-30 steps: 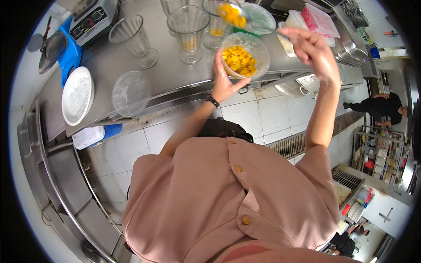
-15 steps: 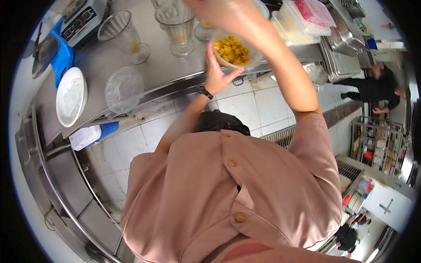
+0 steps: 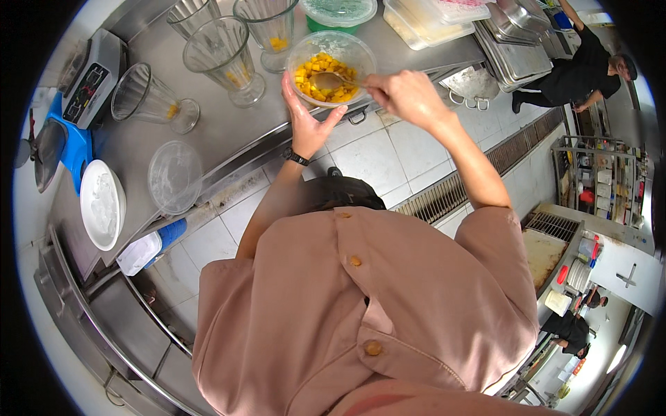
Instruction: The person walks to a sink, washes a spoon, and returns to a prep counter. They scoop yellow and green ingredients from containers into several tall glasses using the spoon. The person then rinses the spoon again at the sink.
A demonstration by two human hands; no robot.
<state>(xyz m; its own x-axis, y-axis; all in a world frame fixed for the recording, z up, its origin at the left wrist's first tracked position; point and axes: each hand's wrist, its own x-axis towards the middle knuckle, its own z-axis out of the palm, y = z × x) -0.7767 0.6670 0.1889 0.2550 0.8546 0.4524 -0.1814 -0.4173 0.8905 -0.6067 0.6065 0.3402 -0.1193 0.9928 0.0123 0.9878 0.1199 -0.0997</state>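
My left hand [image 3: 309, 123], wearing a black watch, cups the near left side of a clear plastic tub [image 3: 361, 52] at the counter's edge. Diced yellow fruit [image 3: 319, 64] lies in it. In my closed right hand [image 3: 409, 97] is a spoon [image 3: 327, 80], its bowl down among the cubes. Left of the tub stand tall fluted glasses: one [image 3: 267, 28] right beside it, another [image 3: 220, 52] further left, one more [image 3: 135, 93] near the scale, and one [image 3: 191, 15] behind. Yellow pieces show in the bottoms of the nearer ones.
On the steel counter [image 3: 156, 41] are a clear lid [image 3: 175, 177], a white bowl [image 3: 103, 205] with clear chunks in it, a scale [image 3: 87, 87] and a green-bottomed tub [image 3: 338, 12]. Food containers [image 3: 427, 24] and metal trays [image 3: 513, 59] stand at right. Another person [image 3: 576, 73] is beyond.
My right hand has come back from over the glasses to the tub, and the spoon now dips into the fruit. My left hand still holds the tub.
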